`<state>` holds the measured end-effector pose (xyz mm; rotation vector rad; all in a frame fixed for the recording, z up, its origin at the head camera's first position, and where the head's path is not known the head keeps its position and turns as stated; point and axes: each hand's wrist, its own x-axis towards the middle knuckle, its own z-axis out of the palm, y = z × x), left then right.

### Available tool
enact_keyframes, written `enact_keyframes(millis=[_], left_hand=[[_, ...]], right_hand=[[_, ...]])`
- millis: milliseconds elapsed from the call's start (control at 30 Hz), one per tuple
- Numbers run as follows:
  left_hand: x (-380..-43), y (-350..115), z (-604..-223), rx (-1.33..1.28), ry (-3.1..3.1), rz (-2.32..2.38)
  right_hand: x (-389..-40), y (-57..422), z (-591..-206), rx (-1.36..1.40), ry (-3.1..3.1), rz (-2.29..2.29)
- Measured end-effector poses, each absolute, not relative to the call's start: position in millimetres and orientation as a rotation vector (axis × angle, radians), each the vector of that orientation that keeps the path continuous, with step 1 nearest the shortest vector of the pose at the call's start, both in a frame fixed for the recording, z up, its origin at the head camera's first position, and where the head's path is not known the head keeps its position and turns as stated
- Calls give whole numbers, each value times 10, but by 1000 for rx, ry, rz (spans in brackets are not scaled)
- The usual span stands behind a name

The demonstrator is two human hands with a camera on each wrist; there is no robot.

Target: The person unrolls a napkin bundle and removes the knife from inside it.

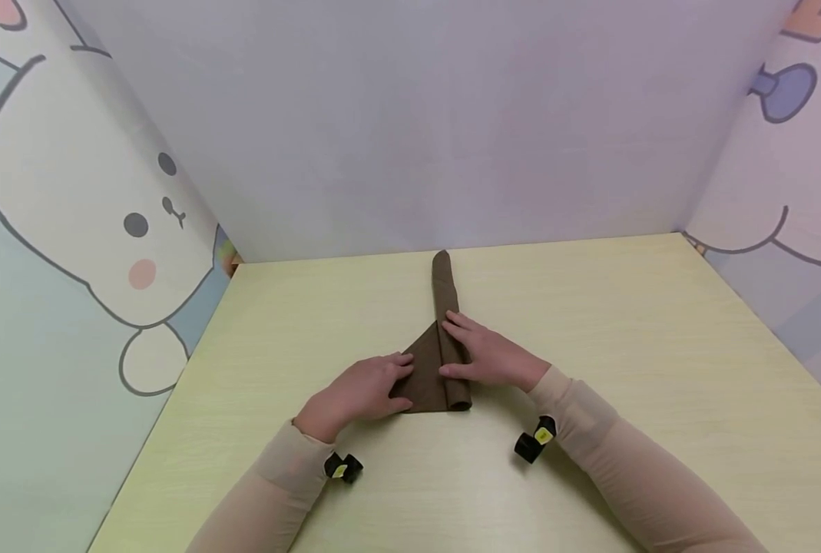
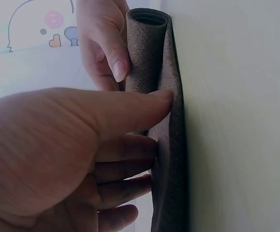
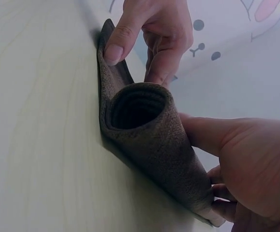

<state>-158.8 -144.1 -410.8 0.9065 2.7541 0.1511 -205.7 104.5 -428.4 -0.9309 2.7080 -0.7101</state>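
Observation:
A brown cloth (image 1: 425, 380) lies on the table in the head view, partly wound into a long narrow roll that points away from me. The rest is a flat triangular flap on the roll's left side. My left hand (image 1: 362, 388) rests its thumb and fingertips on that flap near its left edge. On the roll (image 3: 166, 150), my right hand (image 1: 489, 353) lies with fingers spread and fingertips on its top. Coiled layers show at the roll's near end in the right wrist view. In the left wrist view, the left thumb (image 2: 144, 106) presses the flap's edge.
The pale wooden table (image 1: 590, 307) runs back to a plain light wall (image 1: 417, 123). Panels with cartoon animals (image 1: 106, 192) stand at both sides. Small black cameras (image 1: 533, 442) sit on both sleeved wrists, low over the tabletop.

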Motion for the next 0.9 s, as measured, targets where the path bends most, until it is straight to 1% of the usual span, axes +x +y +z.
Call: enact_keyframes(millis=[267, 900], left_hand=[[-1597, -1454, -4092, 894, 2746, 159], [-1662, -1565, -4073, 881, 2747, 188]], right_hand=[[-2078, 1052, -4304, -917, 2706, -694], [-2058, 1054, -4193, -933, 2684, -709]])
